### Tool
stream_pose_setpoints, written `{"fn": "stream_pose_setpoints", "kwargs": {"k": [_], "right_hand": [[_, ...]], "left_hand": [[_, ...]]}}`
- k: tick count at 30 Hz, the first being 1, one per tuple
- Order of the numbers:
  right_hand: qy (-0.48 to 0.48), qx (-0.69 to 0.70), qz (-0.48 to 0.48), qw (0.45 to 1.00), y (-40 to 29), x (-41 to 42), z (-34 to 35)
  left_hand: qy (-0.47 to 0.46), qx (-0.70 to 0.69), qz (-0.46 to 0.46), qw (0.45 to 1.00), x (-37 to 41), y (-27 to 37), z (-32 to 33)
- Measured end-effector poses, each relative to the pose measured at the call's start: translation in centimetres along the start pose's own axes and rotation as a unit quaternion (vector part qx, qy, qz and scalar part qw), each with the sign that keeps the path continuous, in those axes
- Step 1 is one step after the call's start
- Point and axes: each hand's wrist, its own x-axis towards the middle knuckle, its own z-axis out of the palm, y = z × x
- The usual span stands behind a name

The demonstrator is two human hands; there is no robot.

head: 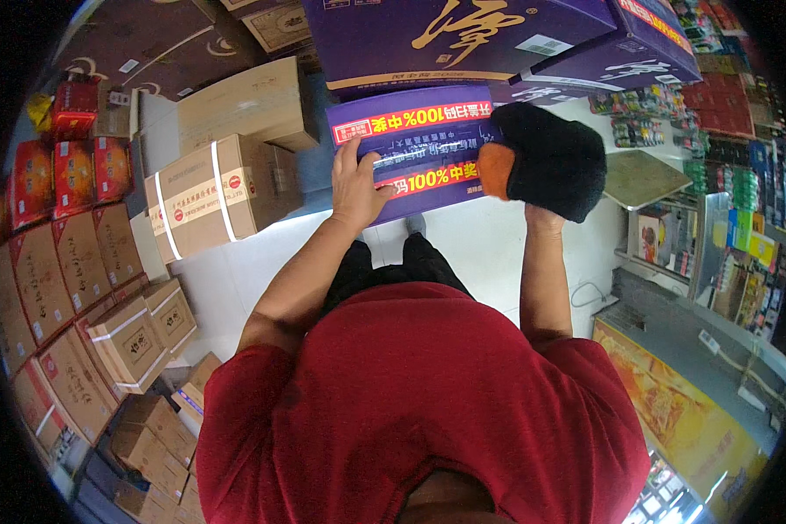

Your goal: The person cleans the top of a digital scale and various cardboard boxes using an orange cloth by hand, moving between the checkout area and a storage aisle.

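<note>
My left hand (358, 187) rests on a purple cardboard carton (426, 141) in front of me. Its fingers are slightly apart and lie on the carton's printed face, which carries red strips with yellow and white writing. A thick, fuzzy black mitt (550, 160) with an orange part covers my right hand down to the wrist, so those fingers are hidden. The mitt is at the carton's right end and overlaps it in view. Just beyond stands a larger purple carton (458, 46) with gold lettering, with another purple carton (619, 56) to its right.
Brown cartons (200, 196) with white straps stand on the left, near stacked red-topped boxes (72, 177). At right are shelves of packaged goods (727, 236), a small square board (648, 178) and a yellow printed panel (681, 412). Pale floor tiles (485, 255) lie below.
</note>
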Motion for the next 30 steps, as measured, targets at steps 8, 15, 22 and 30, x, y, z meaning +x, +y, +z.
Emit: {"fn": "stream_pose_setpoints", "kwargs": {"k": [8,15,22,30], "right_hand": [[-0.116,-0.584,-0.100,0.797,2.9,-0.3,3.4],[-0.380,-0.677,-0.017,0.630,9.4,-5.9,10.8],[-0.325,-0.588,-0.129,0.730,12.4,-4.0,5.8],[-0.133,-0.785,0.013,0.605,10.1,-1.2,0.4]], "left_hand": [[0.019,-0.114,-0.179,0.977,-0.5,-4.0,0.7],[-0.087,-0.189,-0.121,0.971,-0.8,-9.9,5.5],[-0.082,-0.216,-0.125,0.965,-0.3,-8.1,3.6],[-0.114,-0.231,-0.121,0.959,-0.2,-6.7,3.0]]}}
